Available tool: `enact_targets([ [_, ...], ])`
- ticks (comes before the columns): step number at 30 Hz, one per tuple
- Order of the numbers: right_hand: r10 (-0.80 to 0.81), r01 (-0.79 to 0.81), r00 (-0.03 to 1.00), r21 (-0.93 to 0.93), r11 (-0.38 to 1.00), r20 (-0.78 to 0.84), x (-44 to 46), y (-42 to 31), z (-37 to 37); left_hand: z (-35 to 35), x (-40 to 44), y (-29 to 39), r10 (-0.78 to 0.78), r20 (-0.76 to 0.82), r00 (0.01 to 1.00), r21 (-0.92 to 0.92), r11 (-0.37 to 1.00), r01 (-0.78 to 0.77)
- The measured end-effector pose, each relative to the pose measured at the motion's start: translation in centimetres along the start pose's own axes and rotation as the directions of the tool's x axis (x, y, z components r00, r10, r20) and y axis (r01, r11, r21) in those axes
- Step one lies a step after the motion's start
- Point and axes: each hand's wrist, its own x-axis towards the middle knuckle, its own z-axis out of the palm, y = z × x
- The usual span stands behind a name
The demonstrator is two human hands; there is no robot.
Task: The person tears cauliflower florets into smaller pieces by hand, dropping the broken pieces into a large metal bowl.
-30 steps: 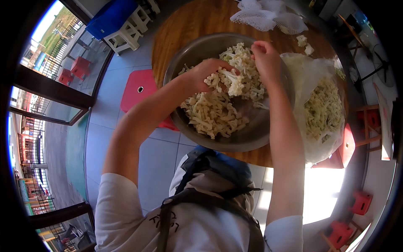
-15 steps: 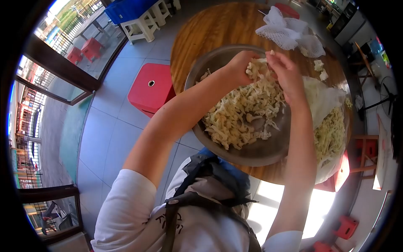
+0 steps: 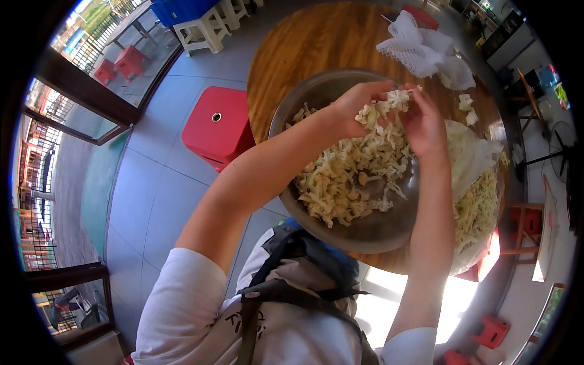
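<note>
Above the far side of a wide metal basin, my left hand is closed around a piece of cauliflower. My right hand is beside it, its fingers curled against the right end of the cauliflower; the fingertips are partly hidden. Below both hands, a heap of small broken cauliflower florets lies in the basin, mostly toward its left and middle. The basin stands on a round wooden table.
To the right, a clear plastic bag holds more cut pale-green pieces. White foam netting lies at the back, with loose cauliflower bits nearby. A red stool stands left of the table, white stools farther off.
My two hands have moved slightly lower, and the cauliflower between them has turned so more of its white top shows. The view has shifted a little.
</note>
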Motion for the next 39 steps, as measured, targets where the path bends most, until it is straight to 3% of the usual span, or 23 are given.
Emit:
enact_targets([
  [3,-0.049,0.048,0.999,-0.079,0.996,-0.017,0.0,0.2,0.5,0.4,-0.2,-0.2,-0.017,-0.016,1.0,0.117,0.993,0.019],
  [4,-0.061,0.058,0.998,-0.127,0.99,-0.024,0.0,0.3,0.6,1.1,-0.6,-0.2,-0.001,-0.099,0.995,0.214,0.977,0.022],
  [8,-0.066,0.063,0.998,-0.222,0.973,-0.006,-1.1,0.1,1.8,1.2,-0.8,-0.3,-0.03,0.005,1.0,0.191,0.981,0.028],
  [11,-0.074,0.074,0.997,-0.207,0.976,0.012,-1.2,0.2,1.7,1.1,-0.7,-0.3,-0.021,-0.009,1.0,0.261,0.965,0.022],
  [14,-0.035,0.036,0.999,-0.138,0.99,0.016,-1.2,0.2,1.6,1.3,-0.8,-0.5,0.083,-0.085,0.993,0.361,0.931,-0.047],
  [17,0.021,-0.021,1.0,-0.045,0.999,0.011,-1.6,-0.2,2.1,1.8,-1.1,-0.7,0.171,-0.082,0.982,0.573,0.814,-0.094],
  [20,0.075,-0.065,0.992,-0.094,0.993,0.106,-1.3,-0.5,1.1,1.7,-0.8,-1.3,0.359,-0.048,0.932,0.827,0.538,-0.165],
  [23,0.038,-0.021,0.993,-0.163,0.986,0.107,-1.0,-0.5,0.2,1.6,-1.0,-1.1,0.341,-0.052,0.939,0.865,0.485,-0.128],
  [26,-0.011,0.017,0.993,-0.048,0.999,0.121,-1.2,-0.8,0.6,2.3,-1.6,-0.5,0.224,-0.099,0.97,0.626,0.771,-0.114],
  [29,-0.032,0.035,0.995,-0.029,0.999,0.097,-1.1,-0.9,0.3,2.1,-1.7,-0.2,0.189,-0.126,0.974,0.641,0.765,-0.065],
  [30,-0.042,0.047,0.995,-0.05,0.998,0.089,-1.2,-0.8,0.4,2.2,-1.7,-0.3,0.234,-0.097,0.967,0.647,0.753,-0.117],
  [33,-0.08,0.087,0.995,-0.118,0.989,0.062,-1.5,-0.8,0.9,1.7,-1.2,-0.7,0.387,-0.062,0.92,0.836,0.524,-0.164],
  [35,-0.116,0.121,0.992,-0.166,0.979,0.039,-1.7,-0.7,1.2,1.8,-1.3,-0.9,0.423,-0.026,0.906,0.823,0.523,-0.221],
  [39,-0.013,0.025,0.996,-0.15,0.988,0.084,-1.6,-0.9,0.7,1.3,-0.8,-1.0,0.542,0.003,0.84,0.817,0.483,-0.315],
])
